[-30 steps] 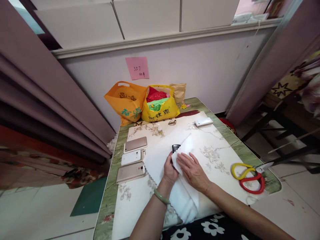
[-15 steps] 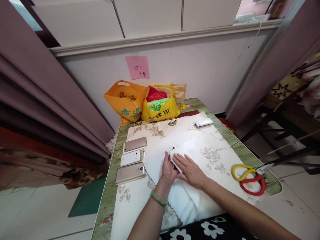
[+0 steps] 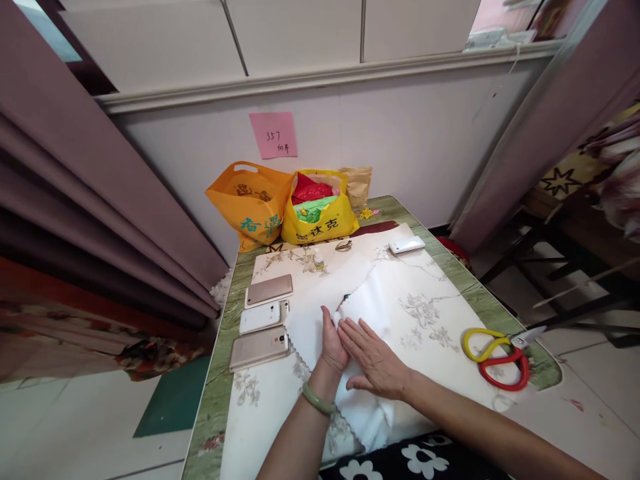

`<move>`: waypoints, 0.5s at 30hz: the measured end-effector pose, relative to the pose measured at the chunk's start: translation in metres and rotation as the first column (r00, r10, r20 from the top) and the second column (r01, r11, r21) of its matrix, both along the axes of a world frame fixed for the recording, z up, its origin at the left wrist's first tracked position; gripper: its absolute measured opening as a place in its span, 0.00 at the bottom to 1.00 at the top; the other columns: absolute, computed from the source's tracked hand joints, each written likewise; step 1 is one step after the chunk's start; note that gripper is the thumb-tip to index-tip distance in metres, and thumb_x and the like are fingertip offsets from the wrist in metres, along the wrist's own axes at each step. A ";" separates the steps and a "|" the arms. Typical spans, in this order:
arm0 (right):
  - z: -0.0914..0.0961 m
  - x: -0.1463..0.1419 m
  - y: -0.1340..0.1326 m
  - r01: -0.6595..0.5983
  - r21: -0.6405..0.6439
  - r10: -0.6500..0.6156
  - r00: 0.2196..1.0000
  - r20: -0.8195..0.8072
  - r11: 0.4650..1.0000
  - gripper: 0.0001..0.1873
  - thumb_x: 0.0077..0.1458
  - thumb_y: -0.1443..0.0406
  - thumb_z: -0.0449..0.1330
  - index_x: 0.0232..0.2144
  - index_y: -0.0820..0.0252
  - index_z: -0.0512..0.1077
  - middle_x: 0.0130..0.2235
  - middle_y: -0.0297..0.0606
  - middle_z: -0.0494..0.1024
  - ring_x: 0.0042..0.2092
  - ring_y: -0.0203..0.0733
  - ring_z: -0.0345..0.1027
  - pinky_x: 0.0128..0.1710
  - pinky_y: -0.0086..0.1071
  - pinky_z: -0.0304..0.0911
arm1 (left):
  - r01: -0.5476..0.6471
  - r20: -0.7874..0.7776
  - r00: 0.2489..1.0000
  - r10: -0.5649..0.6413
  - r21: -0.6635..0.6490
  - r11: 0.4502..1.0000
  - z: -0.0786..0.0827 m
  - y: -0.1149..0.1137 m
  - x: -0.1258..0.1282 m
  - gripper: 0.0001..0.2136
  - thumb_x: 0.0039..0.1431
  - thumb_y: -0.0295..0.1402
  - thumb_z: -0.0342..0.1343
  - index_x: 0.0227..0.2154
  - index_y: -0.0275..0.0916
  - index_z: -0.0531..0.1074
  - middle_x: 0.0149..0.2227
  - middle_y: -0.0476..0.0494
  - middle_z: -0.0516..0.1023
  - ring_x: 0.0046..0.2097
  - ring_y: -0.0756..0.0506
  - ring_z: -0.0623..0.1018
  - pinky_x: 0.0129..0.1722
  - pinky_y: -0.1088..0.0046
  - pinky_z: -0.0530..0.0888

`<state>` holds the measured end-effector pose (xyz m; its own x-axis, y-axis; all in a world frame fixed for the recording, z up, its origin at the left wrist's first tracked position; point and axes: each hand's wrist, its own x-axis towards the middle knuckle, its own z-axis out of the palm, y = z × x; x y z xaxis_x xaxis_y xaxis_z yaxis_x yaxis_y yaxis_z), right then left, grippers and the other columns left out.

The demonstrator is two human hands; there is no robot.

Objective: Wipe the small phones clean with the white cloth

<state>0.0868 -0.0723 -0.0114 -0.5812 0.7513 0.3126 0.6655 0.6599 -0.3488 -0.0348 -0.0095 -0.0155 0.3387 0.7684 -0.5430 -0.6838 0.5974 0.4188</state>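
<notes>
A white cloth with zigzag edges is spread under and around my hands, and part of it is folded between them. My left hand is palm up with the thumb raised, cupped around something flat under the cloth. Only a small dark end of that thing shows past the fingers, so its kind is hidden. My right hand lies over it with fingers stretched, pressing the cloth down against the left hand. The left wrist wears a green bangle.
Left of the cloth lie several phones in a column. A white device lies at the far right, scissors at the right edge. An orange bag, a yellow bag and a brown pouch stand at the back.
My right hand has slid slightly left and toward me, across the left palm. The dark edge seen between the hands is now covered. The upper part of the cloth has shifted.
</notes>
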 end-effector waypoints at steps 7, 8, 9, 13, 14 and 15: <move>0.008 0.001 0.039 0.311 -0.103 -0.328 0.910 -0.256 0.945 0.25 0.68 0.60 0.40 0.64 0.57 0.57 0.62 0.42 0.64 0.64 0.44 0.55 0.63 0.45 0.54 | -0.093 0.095 0.992 0.083 0.102 0.990 -0.007 0.007 0.002 0.28 0.53 0.59 0.51 0.41 0.37 0.76 0.45 0.37 0.80 0.52 0.38 0.76 0.53 0.62 0.71; 0.006 -0.002 0.044 0.348 -0.095 -0.360 0.911 -0.200 0.933 0.26 0.68 0.60 0.41 0.64 0.59 0.57 0.63 0.44 0.62 0.65 0.46 0.52 0.64 0.48 0.51 | -0.106 0.105 0.990 0.093 0.117 0.987 -0.007 0.008 0.002 0.28 0.55 0.58 0.51 0.43 0.38 0.76 0.47 0.38 0.79 0.53 0.38 0.75 0.55 0.62 0.71; 0.004 -0.005 0.047 0.369 -0.087 -0.378 0.916 -0.133 0.925 0.27 0.67 0.58 0.43 0.65 0.62 0.56 0.65 0.46 0.59 0.67 0.49 0.48 0.65 0.51 0.48 | -0.108 0.109 0.990 0.095 0.124 0.986 -0.007 0.008 0.002 0.28 0.55 0.57 0.51 0.45 0.39 0.75 0.48 0.38 0.78 0.55 0.38 0.74 0.56 0.61 0.70; -0.002 -0.022 0.048 0.346 -0.066 -0.342 0.937 0.063 0.936 0.34 0.66 0.53 0.46 0.66 0.67 0.50 0.68 0.47 0.48 0.69 0.51 0.37 0.66 0.53 0.37 | -0.061 0.123 0.991 0.048 0.106 0.992 -0.007 0.007 0.000 0.29 0.56 0.57 0.50 0.49 0.38 0.73 0.52 0.37 0.76 0.58 0.38 0.71 0.59 0.60 0.66; -0.002 -0.025 0.049 0.332 -0.069 -0.326 0.941 0.086 0.941 0.34 0.66 0.53 0.45 0.67 0.66 0.49 0.68 0.46 0.47 0.69 0.50 0.36 0.67 0.53 0.35 | -0.044 0.143 0.989 0.029 0.104 0.994 -0.006 0.007 -0.001 0.30 0.57 0.57 0.49 0.50 0.38 0.73 0.53 0.37 0.75 0.59 0.38 0.70 0.60 0.60 0.65; -0.001 -0.028 0.050 0.323 -0.078 -0.315 0.944 0.101 0.943 0.33 0.66 0.53 0.43 0.67 0.65 0.49 0.68 0.45 0.47 0.69 0.49 0.35 0.67 0.53 0.33 | -0.036 0.166 0.986 0.019 0.103 0.994 -0.006 0.007 -0.002 0.30 0.57 0.57 0.48 0.51 0.38 0.72 0.55 0.37 0.74 0.60 0.38 0.69 0.61 0.59 0.64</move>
